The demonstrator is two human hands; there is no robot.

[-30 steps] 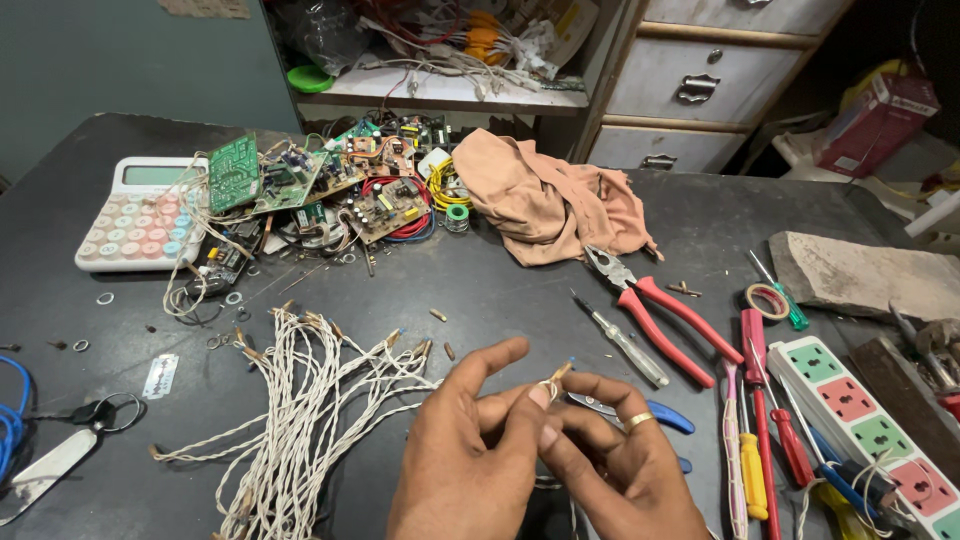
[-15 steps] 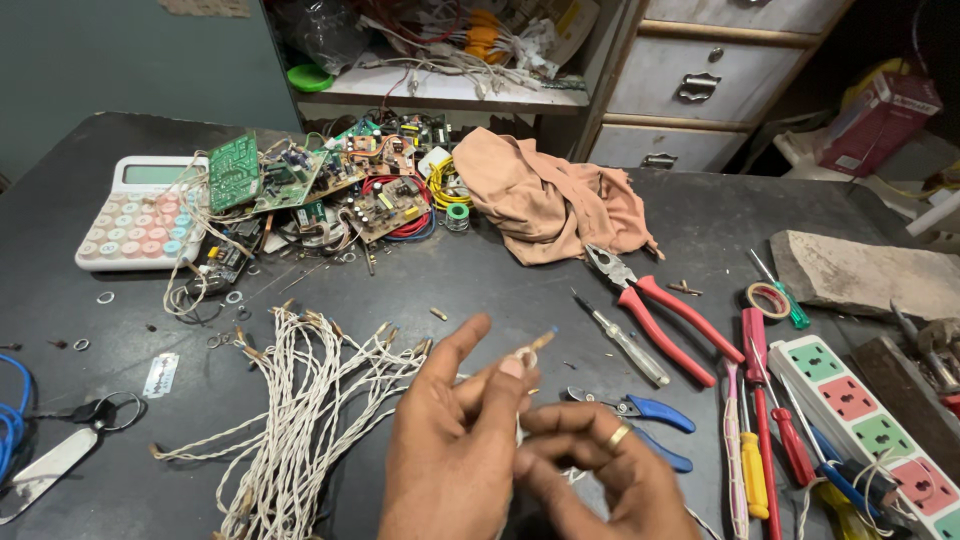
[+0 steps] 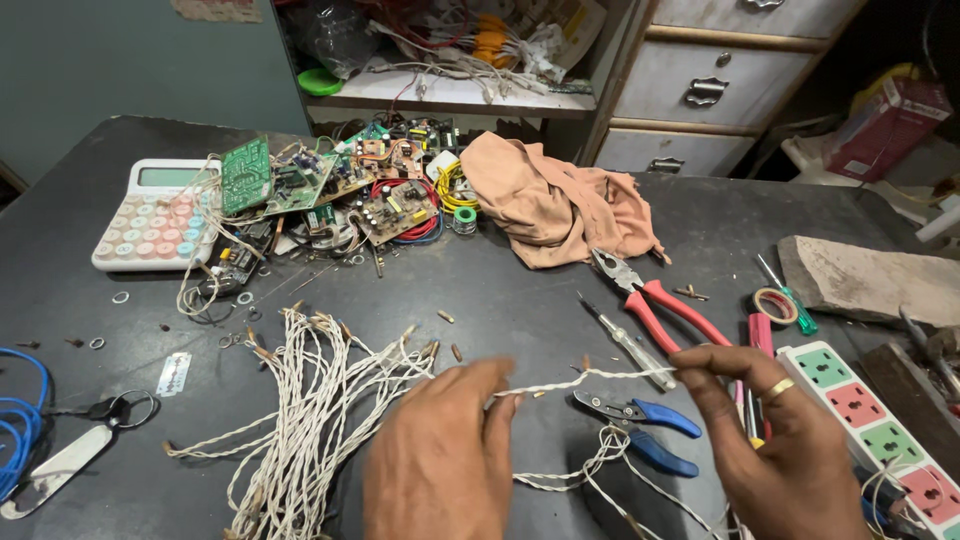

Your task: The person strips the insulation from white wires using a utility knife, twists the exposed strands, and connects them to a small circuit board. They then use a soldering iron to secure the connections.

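Left hand [image 3: 440,455] blurred, wrists cut off (bottom edge), power strip [image 3: 870,405] cropped

You've got one thin white twisted wire [image 3: 585,379] stretched taut, approx level, just above the dark bench. Its far end shows a short bare tip; slack trails down in loose loops below.

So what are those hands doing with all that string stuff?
A person is stretching one twisted white wire between both hands: the left hand pinches one end, the right hand the other. It is held just above the dark workbench. A pile of similar twisted wires lies to the left, blue-handled cutters lie under the wire, and red-handled pliers lie behind.
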